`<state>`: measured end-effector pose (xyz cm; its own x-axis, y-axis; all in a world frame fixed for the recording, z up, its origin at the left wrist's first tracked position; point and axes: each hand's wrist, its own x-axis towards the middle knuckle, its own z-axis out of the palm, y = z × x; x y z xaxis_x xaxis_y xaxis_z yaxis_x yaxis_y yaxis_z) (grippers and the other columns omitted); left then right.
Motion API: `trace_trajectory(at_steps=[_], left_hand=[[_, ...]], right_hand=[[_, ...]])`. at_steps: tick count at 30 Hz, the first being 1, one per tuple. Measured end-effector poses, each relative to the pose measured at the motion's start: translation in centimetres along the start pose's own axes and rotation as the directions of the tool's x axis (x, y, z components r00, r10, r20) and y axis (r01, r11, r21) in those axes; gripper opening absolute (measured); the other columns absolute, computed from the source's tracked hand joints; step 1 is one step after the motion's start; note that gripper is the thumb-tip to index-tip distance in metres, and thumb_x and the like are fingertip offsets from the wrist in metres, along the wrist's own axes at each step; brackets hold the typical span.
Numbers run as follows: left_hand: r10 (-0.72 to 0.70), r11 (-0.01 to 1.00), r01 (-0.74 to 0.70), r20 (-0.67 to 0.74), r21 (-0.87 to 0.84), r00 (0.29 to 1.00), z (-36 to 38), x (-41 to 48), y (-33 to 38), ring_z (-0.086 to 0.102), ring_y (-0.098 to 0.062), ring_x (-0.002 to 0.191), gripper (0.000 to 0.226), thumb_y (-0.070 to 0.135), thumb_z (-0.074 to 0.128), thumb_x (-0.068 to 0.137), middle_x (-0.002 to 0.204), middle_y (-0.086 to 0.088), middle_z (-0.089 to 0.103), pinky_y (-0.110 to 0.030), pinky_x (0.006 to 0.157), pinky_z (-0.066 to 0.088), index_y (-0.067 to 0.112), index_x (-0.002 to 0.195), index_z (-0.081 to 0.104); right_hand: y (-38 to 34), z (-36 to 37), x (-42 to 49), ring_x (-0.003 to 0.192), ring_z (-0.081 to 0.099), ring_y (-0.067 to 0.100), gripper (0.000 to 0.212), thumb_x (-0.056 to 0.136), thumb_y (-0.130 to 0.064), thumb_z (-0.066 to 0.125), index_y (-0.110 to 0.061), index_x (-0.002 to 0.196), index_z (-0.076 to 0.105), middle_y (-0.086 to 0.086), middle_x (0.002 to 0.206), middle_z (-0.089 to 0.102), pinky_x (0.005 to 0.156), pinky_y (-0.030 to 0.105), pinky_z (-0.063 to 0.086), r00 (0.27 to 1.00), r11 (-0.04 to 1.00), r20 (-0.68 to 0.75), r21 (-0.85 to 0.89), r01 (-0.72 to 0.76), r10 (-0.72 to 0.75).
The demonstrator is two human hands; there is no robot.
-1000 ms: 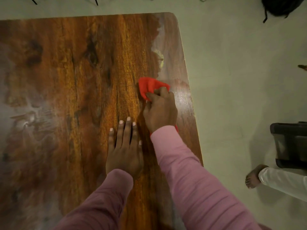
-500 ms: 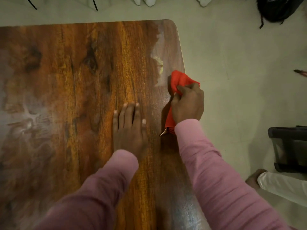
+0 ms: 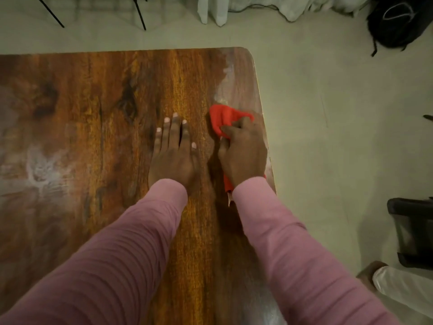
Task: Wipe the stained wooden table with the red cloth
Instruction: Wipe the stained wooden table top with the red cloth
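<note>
My right hand [image 3: 243, 153] grips a bunched red cloth [image 3: 226, 119] and presses it on the wooden table [image 3: 93, 113] close to its right edge. Just beyond the cloth lies a pale whitish stain [image 3: 230, 76] running up toward the table's far right corner. My left hand [image 3: 174, 151] lies flat on the wood beside the right hand, fingers straight. Another whitish smear [image 3: 39, 170] covers the table's left part. Part of the cloth is hidden under my right palm and sleeve.
The table's right edge drops to a pale floor [image 3: 339, 137]. A black bin [image 3: 412, 231] and another person's foot and white trouser leg [image 3: 398, 287] are at the lower right. A black backpack [image 3: 398, 22] lies at the top right, chair legs [image 3: 138, 10] at the top.
My right hand has slid the cloth to the table's right edge and then back left and slightly forward, toward the pale stain. The left hand stays flat on the table.
</note>
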<state>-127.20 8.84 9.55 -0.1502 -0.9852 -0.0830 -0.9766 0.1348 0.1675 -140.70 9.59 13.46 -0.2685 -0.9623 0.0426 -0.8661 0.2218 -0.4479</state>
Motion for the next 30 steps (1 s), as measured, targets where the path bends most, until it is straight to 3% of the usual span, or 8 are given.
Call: trace_trajectory(at_steps=[3,6,8,16,22,24,28,30], left_hand=[[0.014,1.0,-0.014,0.004,-0.003,1.0,-0.1,0.0,-0.2,-0.004,-0.021,0.147,0.057,0.033,0.012,0.099,0.161,-0.008,0.0,-0.034,0.117,-0.009,0.01,0.151,0.01],[0.014,1.0,-0.014,0.009,-0.012,1.0,-0.3,0.0,-0.1,-0.004,-0.022,0.147,0.056,0.032,0.014,0.1,0.16,-0.009,0.001,-0.033,0.117,-0.009,0.009,0.151,0.01],[0.015,1.0,-0.015,0.014,0.001,1.0,-0.2,0.0,0.1,-0.003,-0.022,0.147,0.057,0.032,0.013,0.099,0.16,-0.009,0.001,-0.034,0.117,-0.008,0.008,0.151,0.009],[0.02,1.0,-0.02,0.019,-0.005,1.0,-0.3,0.2,0.1,-0.003,-0.023,0.147,0.057,0.03,0.016,0.1,0.16,-0.01,0.002,-0.031,0.115,-0.013,0.008,0.151,0.008],[0.027,1.0,-0.027,0.006,-0.008,1.0,-0.6,0.0,0.2,-0.001,-0.023,0.147,0.057,0.03,0.013,0.099,0.16,-0.01,0.005,-0.034,0.117,-0.007,0.006,0.15,0.011],[0.023,1.0,-0.023,0.016,-0.019,1.0,-0.5,0.1,0.0,-0.004,-0.023,0.147,0.057,0.03,0.013,0.099,0.16,-0.01,0.001,-0.034,0.117,-0.009,0.006,0.151,0.007],[0.049,0.999,-0.05,0.051,0.021,0.997,-0.3,0.0,-0.1,-0.01,-0.024,0.147,0.058,0.029,0.012,0.099,0.16,-0.011,-0.008,-0.035,0.115,-0.013,0.007,0.151,-0.001],[0.04,0.999,-0.038,0.047,-0.031,0.998,-0.5,0.1,-0.1,-0.009,-0.023,0.147,0.058,0.031,0.008,0.098,0.16,-0.01,-0.005,-0.034,0.116,-0.012,0.007,0.151,0.001]], right_hand=[[2.0,-0.9,1.6,0.107,0.05,0.026,0.023,0.087,-0.021,0.057,-0.019,0.107,0.07,0.005,0.111,0.057,0.078,0.033,0.046,0.998,0.995,0.041,-0.076,0.058,-0.055],[2.8,-1.4,4.6,0.109,0.049,0.031,0.024,0.086,-0.017,0.056,-0.017,0.105,0.07,0.009,0.115,0.055,0.081,0.038,0.046,0.966,0.968,-0.084,-0.038,-0.249,0.245],[1.3,-0.7,5.0,0.108,0.049,0.031,0.024,0.083,-0.015,0.057,-0.014,0.102,0.07,0.01,0.114,0.054,0.08,0.038,0.046,0.937,0.943,-0.128,-0.02,-0.331,0.326],[-1.8,1.1,2.5,0.105,0.05,0.026,0.023,0.088,-0.02,0.056,-0.018,0.106,0.07,0.004,0.111,0.057,0.078,0.035,0.046,0.986,0.99,0.091,-0.024,0.142,-0.139],[1.4,-0.4,3.2,0.109,0.05,0.029,0.023,0.088,-0.018,0.057,-0.018,0.106,0.071,0.006,0.118,0.055,0.08,0.033,0.044,0.954,0.959,-0.107,-0.006,-0.283,0.281],[-0.6,0.6,1.7,0.104,0.052,0.028,0.02,0.087,-0.017,0.059,-0.017,0.102,0.071,0.006,0.112,0.057,0.077,0.029,0.042,0.973,0.978,-0.097,-0.007,-0.21,0.209],[-2.4,1.5,-2.7,0.101,0.054,0.026,0.018,0.085,-0.018,0.06,-0.019,0.098,0.074,0.003,0.103,0.062,0.07,0.029,0.046,0.989,0.988,0.043,0.057,0.14,-0.143],[-0.7,0.9,-0.8,0.102,0.054,0.026,0.02,0.085,-0.017,0.06,-0.019,0.1,0.073,0.005,0.107,0.06,0.072,0.032,0.048,0.99,0.99,0.014,-0.007,0.139,-0.138]])
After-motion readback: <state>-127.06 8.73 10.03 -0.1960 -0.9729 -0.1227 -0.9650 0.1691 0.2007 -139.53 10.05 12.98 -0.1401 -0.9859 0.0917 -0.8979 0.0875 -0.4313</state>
